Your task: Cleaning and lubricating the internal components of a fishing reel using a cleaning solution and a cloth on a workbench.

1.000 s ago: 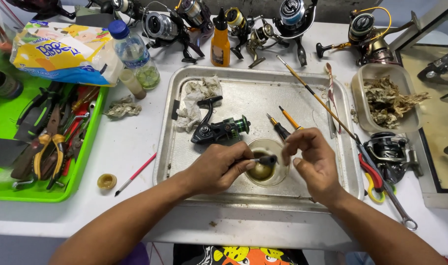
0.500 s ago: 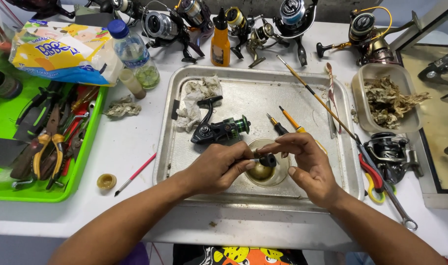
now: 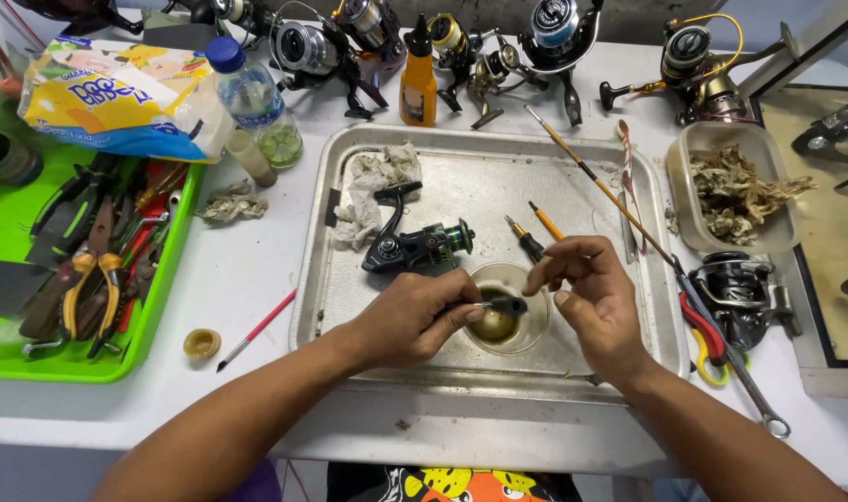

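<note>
head camera, looking steeply down, close over metal tray (image 3: 629, 358)

A white table (image 3: 257, 279) is seen from above, and most of its surface is taken up. A metal tray (image 3: 629, 344) is set at the middle, and a green plastic tray (image 3: 159, 307) filled with hand tools is placed at the left edge. Between the two, a red-handled brush (image 3: 257, 330), a small round cap (image 3: 202, 343) and a crumpled rag (image 3: 229, 204) are laid on the bare top. A plastic bottle (image 3: 252, 98) and a yellow packet (image 3: 108, 102) are stood further back on the left, beside an orange squeeze bottle (image 3: 418, 79). Fishing reels (image 3: 559, 37) are lined along the far edge. A clear tub (image 3: 684, 200) of dry scraps, another reel (image 3: 740, 293) and a wrench (image 3: 754, 395) are kept at the right.
</note>
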